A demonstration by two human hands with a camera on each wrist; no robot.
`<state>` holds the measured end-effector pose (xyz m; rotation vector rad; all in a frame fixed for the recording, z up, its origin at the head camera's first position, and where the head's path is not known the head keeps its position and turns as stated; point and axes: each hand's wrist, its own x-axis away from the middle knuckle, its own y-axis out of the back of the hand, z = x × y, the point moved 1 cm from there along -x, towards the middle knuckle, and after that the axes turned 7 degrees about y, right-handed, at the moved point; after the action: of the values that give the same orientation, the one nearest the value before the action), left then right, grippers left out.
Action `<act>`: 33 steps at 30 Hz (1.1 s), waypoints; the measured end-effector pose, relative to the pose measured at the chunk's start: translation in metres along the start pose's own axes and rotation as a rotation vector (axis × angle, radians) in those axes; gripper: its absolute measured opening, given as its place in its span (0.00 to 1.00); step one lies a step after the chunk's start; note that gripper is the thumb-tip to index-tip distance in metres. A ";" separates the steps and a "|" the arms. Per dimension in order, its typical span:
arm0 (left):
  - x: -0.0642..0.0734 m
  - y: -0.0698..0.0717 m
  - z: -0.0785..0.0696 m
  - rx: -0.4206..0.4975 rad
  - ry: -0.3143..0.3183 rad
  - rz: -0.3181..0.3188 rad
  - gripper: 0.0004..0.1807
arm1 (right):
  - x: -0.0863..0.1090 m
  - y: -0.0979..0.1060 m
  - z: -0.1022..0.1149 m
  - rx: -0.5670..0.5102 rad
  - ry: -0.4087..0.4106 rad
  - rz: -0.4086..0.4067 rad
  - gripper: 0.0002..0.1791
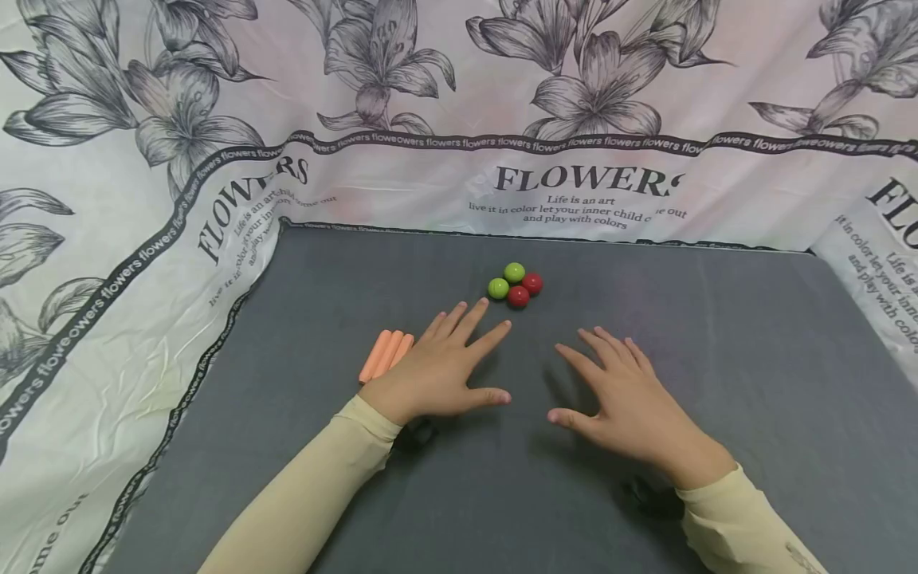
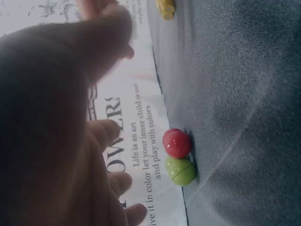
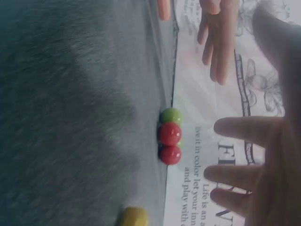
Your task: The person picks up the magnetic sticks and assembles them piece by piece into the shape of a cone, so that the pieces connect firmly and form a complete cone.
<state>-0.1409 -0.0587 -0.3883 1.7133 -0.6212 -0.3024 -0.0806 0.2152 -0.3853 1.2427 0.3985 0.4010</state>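
Note:
Two green balls [image 1: 514, 273] and two red balls [image 1: 519, 296] sit in a tight cluster on the grey cloth, beyond both hands. My left hand [image 1: 441, 371] hovers with spread fingers, its fingertips appearing just short of the cluster. Partly covered by that hand lie several orange sticks [image 1: 386, 355], side by side. My right hand [image 1: 631, 399] is held to the right, fingers apart, with nothing in it. Yellow sticks [image 2: 165, 8] show at the top of the left wrist view, and a yellow end [image 3: 134, 216] in the right wrist view; the head view does not show them.
Grey cloth [image 1: 323, 279] covers the work surface. A white sheet printed with flowers and lettering [image 1: 402, 187] rises behind it and runs along the left and right sides. Cream sleeves [image 1: 308, 486] cover both forearms.

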 end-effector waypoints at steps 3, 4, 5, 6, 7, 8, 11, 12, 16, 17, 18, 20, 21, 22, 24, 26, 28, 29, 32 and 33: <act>-0.005 0.000 -0.001 0.009 -0.002 0.005 0.52 | 0.007 0.001 -0.005 -0.031 0.035 -0.061 0.44; -0.007 0.001 -0.002 0.014 -0.003 0.009 0.51 | 0.010 0.001 -0.006 -0.035 0.046 -0.084 0.42; -0.010 0.001 -0.003 0.020 -0.004 0.014 0.50 | 0.012 0.001 -0.009 -0.036 0.056 -0.108 0.40; -0.013 0.001 -0.003 0.022 -0.005 0.018 0.49 | 0.014 0.000 -0.011 -0.035 0.061 -0.129 0.38; -0.016 0.001 -0.004 0.028 -0.003 0.024 0.48 | 0.016 0.000 -0.012 -0.031 0.065 -0.149 0.37; -0.019 0.002 -0.004 0.037 0.001 0.031 0.47 | 0.017 0.000 -0.014 -0.024 0.066 -0.161 0.35; -0.030 0.002 -0.006 0.060 0.014 0.051 0.45 | 0.018 -0.001 -0.018 -0.003 0.054 -0.182 0.31; -0.034 0.002 -0.007 0.067 0.020 0.056 0.45 | 0.018 -0.001 -0.018 0.007 0.047 -0.182 0.30; -0.054 0.001 -0.008 0.096 0.051 0.053 0.43 | 0.018 -0.001 -0.021 0.049 0.034 -0.169 0.27; -0.060 0.000 -0.008 0.111 0.064 0.050 0.43 | 0.019 -0.001 -0.021 0.058 0.030 -0.161 0.27; -0.065 -0.001 -0.008 0.129 0.079 0.046 0.42 | 0.019 -0.001 -0.021 0.065 0.028 -0.151 0.26; -0.076 -0.004 -0.007 0.191 0.113 0.035 0.39 | 0.020 0.000 -0.022 0.075 0.020 -0.134 0.25; -0.081 -0.005 -0.007 0.227 0.134 0.027 0.38 | 0.020 0.001 -0.022 0.076 0.015 -0.128 0.24; -0.086 -0.007 -0.006 0.259 0.153 0.017 0.37 | 0.020 0.002 -0.022 0.077 0.010 -0.122 0.23; -0.093 -0.010 -0.006 0.309 0.186 -0.008 0.34 | 0.019 0.004 -0.023 0.077 0.000 -0.112 0.22; -0.100 -0.013 -0.007 0.328 0.216 -0.044 0.33 | 0.019 0.005 -0.024 0.075 -0.011 -0.101 0.21; -0.105 -0.016 -0.009 0.328 0.242 -0.079 0.32 | 0.020 0.007 -0.025 0.078 -0.026 -0.090 0.21; -0.107 -0.018 -0.010 0.324 0.251 -0.095 0.31 | 0.021 0.007 -0.026 0.080 -0.034 -0.087 0.20; -0.114 -0.020 -0.013 0.315 0.272 -0.139 0.30 | 0.024 0.008 -0.031 0.081 -0.055 -0.087 0.20; -0.115 -0.021 -0.014 0.311 0.272 -0.150 0.29 | 0.025 0.008 -0.032 0.082 -0.059 -0.089 0.19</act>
<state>-0.2234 0.0192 -0.4202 2.0614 -0.3522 -0.0749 -0.0758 0.2564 -0.3884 1.3082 0.4212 0.2737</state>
